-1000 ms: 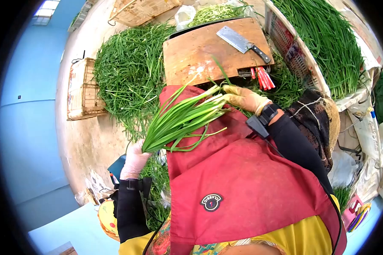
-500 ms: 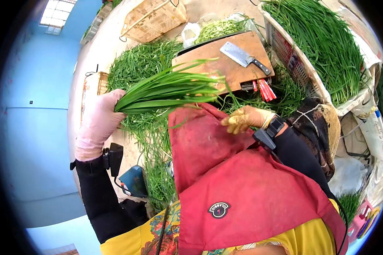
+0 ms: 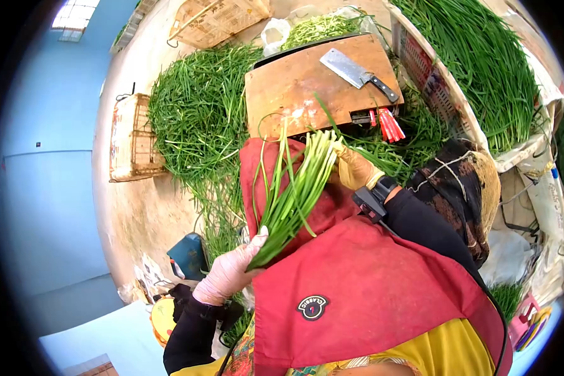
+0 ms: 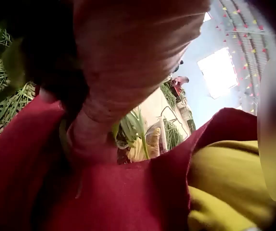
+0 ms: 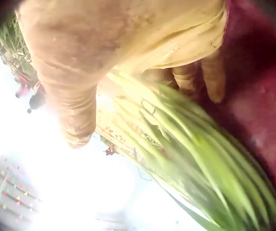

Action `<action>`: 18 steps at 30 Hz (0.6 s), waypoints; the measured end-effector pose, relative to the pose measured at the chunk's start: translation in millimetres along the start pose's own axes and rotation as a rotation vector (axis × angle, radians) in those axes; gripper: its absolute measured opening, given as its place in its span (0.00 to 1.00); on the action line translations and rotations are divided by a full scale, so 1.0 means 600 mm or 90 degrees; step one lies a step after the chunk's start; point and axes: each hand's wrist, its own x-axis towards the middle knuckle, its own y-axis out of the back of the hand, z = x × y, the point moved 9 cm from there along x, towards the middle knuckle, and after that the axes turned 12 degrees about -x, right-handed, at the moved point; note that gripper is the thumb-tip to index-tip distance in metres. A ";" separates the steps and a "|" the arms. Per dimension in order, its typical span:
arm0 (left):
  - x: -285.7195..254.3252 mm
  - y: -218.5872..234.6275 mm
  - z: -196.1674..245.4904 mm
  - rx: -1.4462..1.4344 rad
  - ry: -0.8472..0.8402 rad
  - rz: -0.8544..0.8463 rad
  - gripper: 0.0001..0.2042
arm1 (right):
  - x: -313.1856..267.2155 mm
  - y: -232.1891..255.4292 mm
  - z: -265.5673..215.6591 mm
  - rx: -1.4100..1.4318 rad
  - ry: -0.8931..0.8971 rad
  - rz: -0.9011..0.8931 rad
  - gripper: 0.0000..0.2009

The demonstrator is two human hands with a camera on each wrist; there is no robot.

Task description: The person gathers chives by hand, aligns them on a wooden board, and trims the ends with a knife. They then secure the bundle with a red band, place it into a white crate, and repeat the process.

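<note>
My left hand [image 3: 230,268] grips a bunch of long green leafy stalks [image 3: 294,194] near its dark leafy end, over the red apron [image 3: 370,269]. The pale ends of the bunch point up and right, beside my yellow-gloved right hand [image 3: 359,169]. In the right wrist view, the right hand [image 5: 123,43] has its thumb held apart and its other fingers behind the pale ends of the stalks [image 5: 191,144]. The left hand [image 4: 123,77] fills much of the left wrist view, which hides its fingertips.
A cleaver [image 3: 351,70] lies on a wooden board [image 3: 288,88] in front of me. Heaped greens [image 3: 200,113] cover the floor left of it, by a crate [image 3: 130,139]. At right stands a large basket [image 3: 442,94] of long greens. A blue container [image 3: 188,255] stands at lower left.
The left hand has come down and right from its raised position with the bunch, whose pale ends have swung upward. The right hand has moved up slightly to those ends.
</note>
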 end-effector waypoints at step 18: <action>0.138 0.125 -0.121 -0.581 0.036 0.220 0.20 | 0.081 -0.089 -0.049 -0.005 0.029 -0.054 0.22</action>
